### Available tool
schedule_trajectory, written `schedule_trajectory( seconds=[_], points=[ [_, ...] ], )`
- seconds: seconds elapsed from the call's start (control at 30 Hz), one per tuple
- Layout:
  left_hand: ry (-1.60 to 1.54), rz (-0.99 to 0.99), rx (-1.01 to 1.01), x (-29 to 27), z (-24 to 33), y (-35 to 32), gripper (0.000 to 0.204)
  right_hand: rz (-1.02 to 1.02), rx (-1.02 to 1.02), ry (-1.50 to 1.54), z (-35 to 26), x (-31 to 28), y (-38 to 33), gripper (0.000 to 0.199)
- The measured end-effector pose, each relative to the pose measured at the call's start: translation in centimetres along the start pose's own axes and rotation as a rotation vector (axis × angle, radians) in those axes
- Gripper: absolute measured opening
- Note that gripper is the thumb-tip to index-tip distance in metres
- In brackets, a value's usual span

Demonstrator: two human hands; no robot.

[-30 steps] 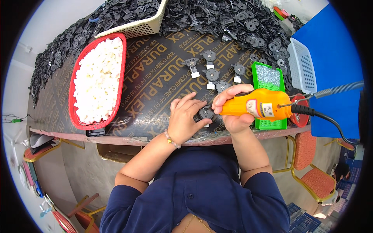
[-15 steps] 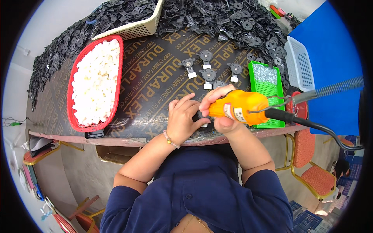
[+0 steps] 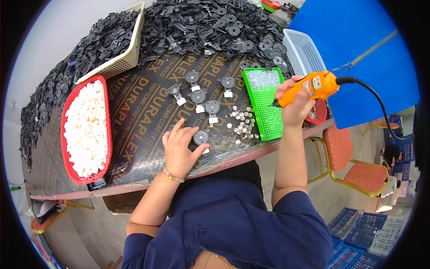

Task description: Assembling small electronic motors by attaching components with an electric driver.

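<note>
My right hand grips an orange electric screwdriver, its tip pointing left and down over a green tray. Many small silver screws fill the tray's far end. On the table, my left hand holds a black round plastic part with a white block on it between thumb and fingers. Beyond it lie several similar black parts with white ends, one being the nearest assembly. Small round metal pieces are scattered between these and the tray.
A red basket of white blocks stands at left. Piles of black parts and a cream basket line the far side. Right of the tray are a white basket and a red bowl. The screwdriver's cable hangs at right.
My right hand has carried the screwdriver away from the part in my left hand, rightward to the green tray. My left hand stays at the part. The view has shifted, revealing the loose metal pieces.
</note>
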State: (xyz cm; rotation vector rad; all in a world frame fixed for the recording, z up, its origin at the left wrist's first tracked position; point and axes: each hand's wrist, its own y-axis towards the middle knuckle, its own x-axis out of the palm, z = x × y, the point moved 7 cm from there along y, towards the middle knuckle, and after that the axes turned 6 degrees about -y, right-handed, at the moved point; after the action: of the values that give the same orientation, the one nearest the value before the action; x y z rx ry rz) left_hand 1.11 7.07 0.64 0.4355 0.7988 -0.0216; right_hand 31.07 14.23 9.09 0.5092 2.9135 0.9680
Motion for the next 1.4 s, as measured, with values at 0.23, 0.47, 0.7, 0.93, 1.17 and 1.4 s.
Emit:
schedule_trajectory(
  seconds=[0.23,0.47,0.7,0.93,1.17,1.4],
  points=[
    [0.016,-0.004,0.011,0.0,0.4,0.2,0.050,0.052,0.019,-0.084,3.6,-4.4,0.0,0.066],
    [0.021,-0.005,0.015,0.2,0.2,0.2,0.051,0.067,0.023,-0.078,3.8,-4.6,-0.3,0.068],
    [0.025,0.005,0.037,0.1,0.5,0.3,0.056,0.086,0.010,-0.079,3.5,-4.9,-0.4,0.067],
    [0.016,0.012,0.044,-0.4,0.5,0.1,0.060,0.104,0.019,0.011,1.5,-4.0,-0.9,0.072],
    [-0.027,0.057,0.142,-0.9,0.9,0.0,0.046,-0.150,0.082,0.416,-3.5,4.8,-4.9,0.081],
    [-0.158,0.061,0.169,-1.2,0.4,-0.2,0.024,-0.454,0.201,0.607,-4.2,13.0,-9.0,0.081]
  ],
)
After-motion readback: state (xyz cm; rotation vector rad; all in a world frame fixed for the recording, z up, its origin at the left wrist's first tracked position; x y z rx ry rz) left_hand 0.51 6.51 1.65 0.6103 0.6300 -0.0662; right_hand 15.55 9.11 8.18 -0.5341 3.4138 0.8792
